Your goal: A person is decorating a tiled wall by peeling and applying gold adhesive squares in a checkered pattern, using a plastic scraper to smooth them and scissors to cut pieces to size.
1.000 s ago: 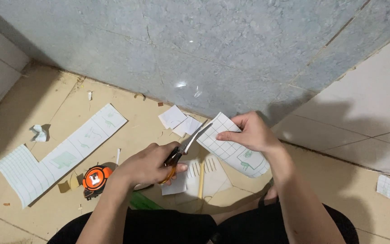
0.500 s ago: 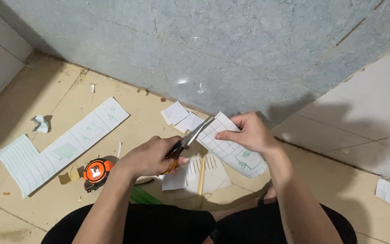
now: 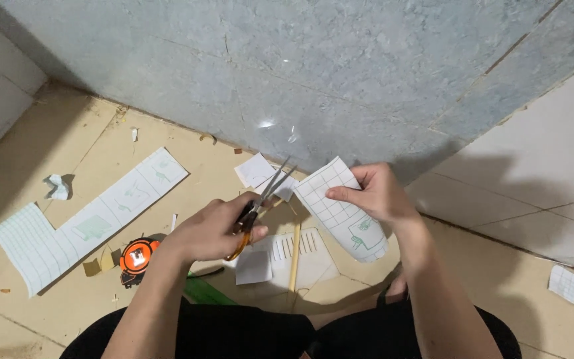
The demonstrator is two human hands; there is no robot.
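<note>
Gridded paper [image 3: 340,209] sits just right of the frame's centre, pinched at its upper right edge by my right hand [image 3: 377,196], thumb on the printed face and fingers behind. The sheet curls downward from that grip, so its long axis runs from upper left to lower right, ending in a rolled lower edge with a small green drawing on it.

From the head view, my left hand [image 3: 210,229] is closed around the orange handles of the scissors [image 3: 260,199], just left of the paper. The blades point up and to the right, slightly parted, with their tips at the sheet's upper left corner; I cannot tell whether they touch it. The two hands are apart, the paper lying between them, and the left hand meets the sheet's short end rather than its long side.

Lower left of the frame, an orange tape measure [image 3: 135,256] rests on the tan floor [image 3: 48,319]. A long L-shaped gridded strip [image 3: 88,226] lies beyond it. Below my hands are cut paper scraps [image 3: 300,252] and a thin wooden stick [image 3: 294,256].
</note>
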